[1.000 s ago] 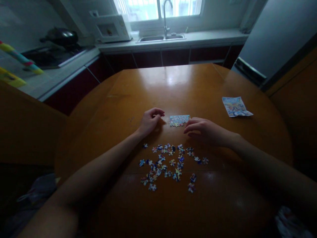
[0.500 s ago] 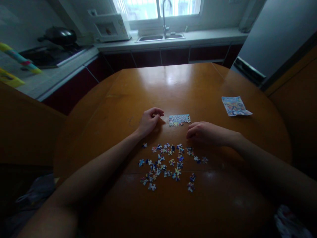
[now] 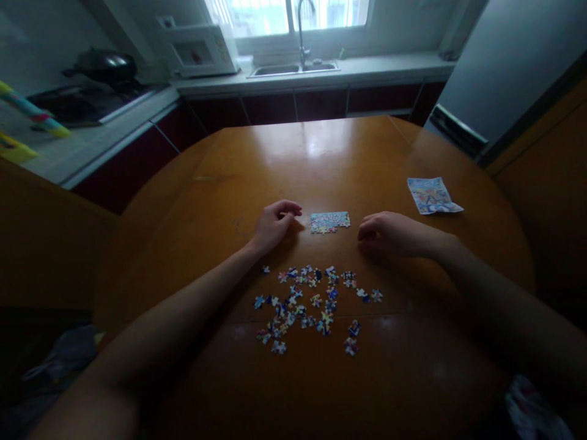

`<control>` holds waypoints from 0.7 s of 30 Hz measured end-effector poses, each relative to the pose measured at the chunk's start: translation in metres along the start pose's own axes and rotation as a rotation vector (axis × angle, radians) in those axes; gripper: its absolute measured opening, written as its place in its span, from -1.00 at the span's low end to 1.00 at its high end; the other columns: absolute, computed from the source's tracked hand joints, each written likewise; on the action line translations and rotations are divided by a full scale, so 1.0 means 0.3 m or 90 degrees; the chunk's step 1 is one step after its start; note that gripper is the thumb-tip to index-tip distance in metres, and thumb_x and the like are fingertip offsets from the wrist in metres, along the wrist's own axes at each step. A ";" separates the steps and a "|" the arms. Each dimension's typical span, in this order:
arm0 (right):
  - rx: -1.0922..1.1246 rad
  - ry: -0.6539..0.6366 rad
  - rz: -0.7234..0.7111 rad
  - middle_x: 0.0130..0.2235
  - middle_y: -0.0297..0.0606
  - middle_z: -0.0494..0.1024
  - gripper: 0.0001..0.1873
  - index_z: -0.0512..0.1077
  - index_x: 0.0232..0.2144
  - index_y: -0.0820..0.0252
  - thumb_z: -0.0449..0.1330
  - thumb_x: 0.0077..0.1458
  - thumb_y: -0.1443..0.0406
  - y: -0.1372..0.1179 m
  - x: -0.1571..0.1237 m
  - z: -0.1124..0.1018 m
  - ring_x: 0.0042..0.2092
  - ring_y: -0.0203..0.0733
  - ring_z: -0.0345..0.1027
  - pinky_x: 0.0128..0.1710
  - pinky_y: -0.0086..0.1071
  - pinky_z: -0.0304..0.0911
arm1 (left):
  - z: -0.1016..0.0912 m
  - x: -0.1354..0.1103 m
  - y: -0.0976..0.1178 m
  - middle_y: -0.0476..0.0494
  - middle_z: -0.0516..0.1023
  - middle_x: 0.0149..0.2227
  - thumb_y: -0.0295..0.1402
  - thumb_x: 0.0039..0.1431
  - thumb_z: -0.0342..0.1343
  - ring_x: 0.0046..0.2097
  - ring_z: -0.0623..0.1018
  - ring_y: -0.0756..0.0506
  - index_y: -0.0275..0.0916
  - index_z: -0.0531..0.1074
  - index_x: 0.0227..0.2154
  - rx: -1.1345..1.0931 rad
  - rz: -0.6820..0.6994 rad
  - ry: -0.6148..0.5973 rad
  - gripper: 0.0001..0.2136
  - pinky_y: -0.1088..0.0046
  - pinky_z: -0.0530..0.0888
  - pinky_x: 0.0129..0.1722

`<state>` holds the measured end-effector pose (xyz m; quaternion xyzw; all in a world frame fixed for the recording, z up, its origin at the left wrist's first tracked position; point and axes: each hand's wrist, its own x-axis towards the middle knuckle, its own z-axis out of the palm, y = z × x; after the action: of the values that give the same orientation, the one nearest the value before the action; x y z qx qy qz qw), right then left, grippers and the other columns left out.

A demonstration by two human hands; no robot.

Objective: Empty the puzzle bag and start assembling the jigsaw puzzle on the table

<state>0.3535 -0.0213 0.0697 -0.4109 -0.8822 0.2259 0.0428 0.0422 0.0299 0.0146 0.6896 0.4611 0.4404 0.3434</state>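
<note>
A partly joined jigsaw puzzle (image 3: pixel 329 221) lies flat on the wooden table between my hands, its lower edge uneven. My left hand (image 3: pixel 276 225) rests left of it, fingers loosely bent, thumb apart, with nothing in them. To the right of the puzzle is my right hand (image 3: pixel 389 233), its fingers curled together and pointing down; whatever they may hold is hidden. Both hands are apart from the joined section. Closer to me, several loose puzzle pieces (image 3: pixel 292 318) are scattered, some overlapping. A few of them, such as one piece (image 3: pixel 351 346), lie off to the side.
A creased printed picture sheet (image 3: pixel 432 195) lies at the right of the table (image 3: pixel 275 162). Beyond the table's far edge runs a counter with a sink (image 3: pixel 293 69), a microwave (image 3: pixel 199 52) and a wok (image 3: pixel 105 64) on the stove. A refrigerator (image 3: pixel 495 79) stands at right.
My right hand has moved right and slightly away from me, off the puzzle's lower right corner. My left hand stays where it was. The view has shifted slightly.
</note>
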 end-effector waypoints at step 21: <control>0.058 0.002 -0.058 -0.28 -0.23 0.63 -0.85 0.61 -0.34 0.14 0.21 0.18 0.33 -0.040 0.007 0.013 -0.27 -0.18 0.45 -0.23 -0.32 0.28 | 0.003 -0.004 0.007 -0.13 0.64 -0.28 -0.49 0.07 0.07 -0.22 0.61 -0.05 -0.26 0.54 -0.30 0.009 0.005 -0.013 -0.82 0.40 0.55 -0.18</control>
<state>0.3425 -0.0279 0.0713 -0.3687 -0.8887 0.2627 0.0729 0.0436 0.0278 0.0158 0.6980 0.4581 0.4316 0.3415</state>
